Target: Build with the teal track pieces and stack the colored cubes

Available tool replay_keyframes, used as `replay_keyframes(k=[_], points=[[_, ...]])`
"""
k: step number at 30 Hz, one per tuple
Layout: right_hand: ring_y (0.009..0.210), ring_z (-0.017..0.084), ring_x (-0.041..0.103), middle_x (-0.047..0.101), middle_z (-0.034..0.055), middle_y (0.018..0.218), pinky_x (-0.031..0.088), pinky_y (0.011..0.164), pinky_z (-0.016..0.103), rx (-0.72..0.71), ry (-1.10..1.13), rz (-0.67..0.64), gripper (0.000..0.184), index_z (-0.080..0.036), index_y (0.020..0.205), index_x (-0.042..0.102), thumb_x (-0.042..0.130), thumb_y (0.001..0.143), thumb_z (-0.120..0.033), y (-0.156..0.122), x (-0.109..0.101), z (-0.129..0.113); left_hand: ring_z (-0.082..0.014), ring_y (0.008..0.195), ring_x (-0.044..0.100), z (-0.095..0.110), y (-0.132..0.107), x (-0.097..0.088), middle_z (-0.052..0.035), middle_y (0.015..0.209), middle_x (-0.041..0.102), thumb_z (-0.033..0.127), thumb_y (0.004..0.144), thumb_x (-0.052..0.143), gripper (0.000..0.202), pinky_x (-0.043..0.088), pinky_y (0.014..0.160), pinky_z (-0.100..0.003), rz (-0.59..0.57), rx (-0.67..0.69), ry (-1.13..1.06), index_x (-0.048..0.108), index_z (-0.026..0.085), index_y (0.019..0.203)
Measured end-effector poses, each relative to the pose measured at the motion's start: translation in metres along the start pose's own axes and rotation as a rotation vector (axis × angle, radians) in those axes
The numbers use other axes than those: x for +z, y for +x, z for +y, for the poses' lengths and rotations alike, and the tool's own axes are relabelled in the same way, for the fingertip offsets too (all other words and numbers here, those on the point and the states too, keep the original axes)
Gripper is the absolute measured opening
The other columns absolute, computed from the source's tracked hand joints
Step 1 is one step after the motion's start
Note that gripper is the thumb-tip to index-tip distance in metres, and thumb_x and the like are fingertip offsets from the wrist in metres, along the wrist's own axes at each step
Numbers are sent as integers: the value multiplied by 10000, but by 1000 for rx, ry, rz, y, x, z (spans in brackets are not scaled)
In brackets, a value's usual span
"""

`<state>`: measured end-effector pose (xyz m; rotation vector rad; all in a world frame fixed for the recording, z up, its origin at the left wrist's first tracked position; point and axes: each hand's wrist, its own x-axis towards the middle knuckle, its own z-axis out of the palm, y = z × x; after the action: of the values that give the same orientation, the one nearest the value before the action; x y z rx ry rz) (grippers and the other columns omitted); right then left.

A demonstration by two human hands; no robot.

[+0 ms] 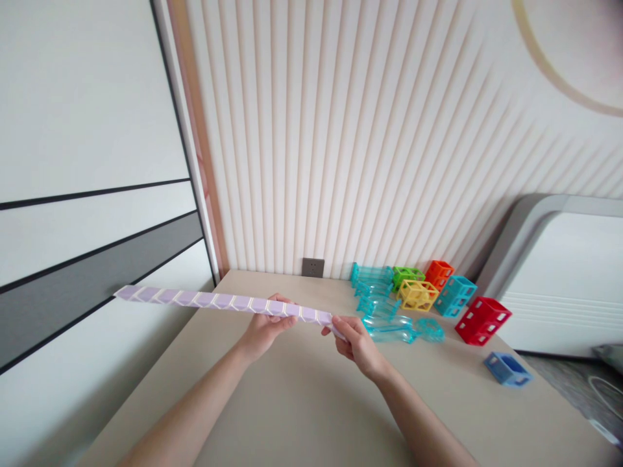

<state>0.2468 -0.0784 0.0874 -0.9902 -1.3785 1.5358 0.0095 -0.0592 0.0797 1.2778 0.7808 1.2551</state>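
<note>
A long, straight lavender magic snake puzzle (214, 301) with pale lines between its wedge-shaped segments is held above the table. Its far end reaches left, in front of the panelled door. My left hand (265, 332) is closed around the stick right of its middle, thumb in front and fingers partly hidden behind. At the right end, my right hand (357, 344) pinches the last segments between thumb and fingers. That short end tilts downward from the straight part.
On the table (292, 415), to the right, are clear teal plastic pieces (389, 328). Beside them stand green (407, 277), yellow (417, 295), orange (439, 275), teal (455, 296), red (483, 320) and blue (507, 370) open-sided blocks. A ribbed wall with a socket (313, 267) rises behind.
</note>
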Motion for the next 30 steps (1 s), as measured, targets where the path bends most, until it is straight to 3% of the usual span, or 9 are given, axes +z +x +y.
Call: replay_keyframes(k=[4, 6, 9, 12, 15, 18, 22, 25, 30], points=[[335, 45, 104, 183, -146, 366, 145, 420, 231, 125, 166, -321, 476, -138, 720, 653, 531, 878, -570, -1, -14, 3, -150, 787, 594, -3, 0, -3, -6, 855, 673, 318, 708, 864, 331, 439, 710, -261, -109, -13, -62, 620, 186, 889], [316, 46, 117, 189, -145, 361, 167, 411, 232, 139, 170, -378, 474, -145, 709, 637, 513, 892, -564, 0, -16, 6, -150, 791, 594, -6, 1, -4, -6, 861, 673, 315, 704, 868, 343, 435, 714, -262, -127, -12, -72, 621, 183, 900], [357, 76, 282, 330, -103, 433, 248, 421, 229, -3, 11, -167, 461, -147, 844, 657, 505, 920, -575, 3, -12, 4, -151, 789, 589, -10, 4, -8, 6, 827, 660, 319, 708, 865, 344, 429, 731, -266, -80, -4, -51, 615, 183, 901], [573, 136, 523, 575, -6, 673, 406, 552, 249, -260, -333, 50, 451, -175, 1064, 666, 563, 909, -586, 0, -5, -9, -148, 797, 587, -15, 5, -8, 17, 815, 654, 313, 712, 864, 337, 430, 749, -266, -35, -3, -66, 605, 188, 888], [766, 185, 598, 660, 53, 884, 457, 687, 276, -391, -686, 57, 361, -212, 1100, 685, 584, 931, -514, -14, -3, -27, -154, 839, 604, -18, 3, -1, 18, 847, 671, 297, 709, 868, 325, 439, 782, -275, -26, -27, -136, 611, 198, 882], [842, 204, 627, 683, 66, 934, 477, 754, 288, -423, -847, 98, 283, -222, 1094, 676, 519, 985, -430, -37, -12, -39, -191, 935, 634, -17, 1, 16, -16, 939, 717, 314, 700, 875, 348, 456, 867, -319, -74, -94, -217, 661, 200, 950], [881, 220, 647, 704, 82, 990, 517, 775, 302, -419, -897, 238, 303, -211, 1112, 655, 501, 985, -439, -79, -52, -41, -213, 1037, 647, -8, -1, 35, -64, 1123, 723, 338, 714, 870, 481, 486, 932, -347, -126, -152, -377, 683, 208, 1136], [861, 230, 660, 719, 72, 972, 547, 721, 296, -320, -878, 325, 359, -214, 1103, 668, 502, 966, -500, -120, -103, -35, -160, 904, 673, 0, -7, 35, -36, 1038, 732, 296, 736, 859, 472, 535, 846, -295, -55, -151, -478, 675, 218, 1164], [949, 283, 678, 736, 101, 1039, 566, 806, 333, -179, -870, 448, 451, -205, 1122, 697, 548, 909, -574, -190, -177, -21, -138, 784, 683, 6, -22, 26, -21, 907, 712, 237, 726, 865, 386, 564, 776, -259, 51, -184, -455, 683, 179, 1062]])
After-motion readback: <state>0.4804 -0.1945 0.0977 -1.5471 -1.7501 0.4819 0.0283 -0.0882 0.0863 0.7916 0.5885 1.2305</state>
